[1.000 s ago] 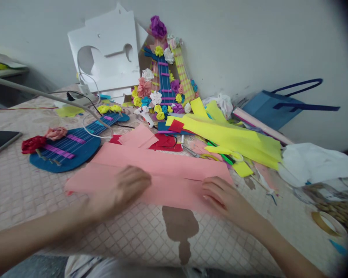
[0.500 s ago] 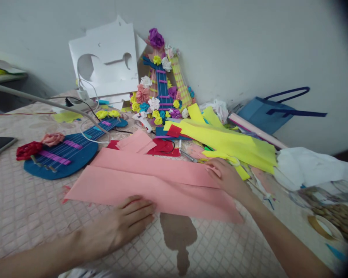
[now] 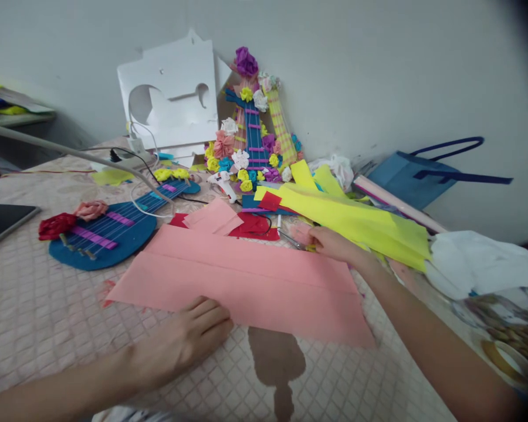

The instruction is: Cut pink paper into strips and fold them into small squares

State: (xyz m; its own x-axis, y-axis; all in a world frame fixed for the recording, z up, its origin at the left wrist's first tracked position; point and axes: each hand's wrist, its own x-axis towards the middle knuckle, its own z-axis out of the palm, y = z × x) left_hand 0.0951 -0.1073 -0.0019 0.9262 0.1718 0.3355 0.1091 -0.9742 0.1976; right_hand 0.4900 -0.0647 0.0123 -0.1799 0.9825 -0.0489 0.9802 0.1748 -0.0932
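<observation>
Head view: pale wall [image 3: 356, 70] behind, quilted tablecloth [image 3: 211, 387] below. Pink sheet [image 3: 229, 281] spread flat across centre frame, folded line running lengthwise. Your left hand [image 3: 191, 337], lower left of centre, rests curled on its near edge, probably to steady it; can't tell whether the fingers pinch. Your right hand [image 3: 338, 243], right of centre, is at the scissors [image 3: 293, 239]; can't tell whether its fingers are closed on them. Decorated guitar shapes [image 3: 253, 129], upper centre, stand upright, presumably propped by the wall. No readable brands, labels or writing.

Rm over pink sheet [image 3: 246, 287], yellow sheets [image 3: 361, 218] block back R
</observation>
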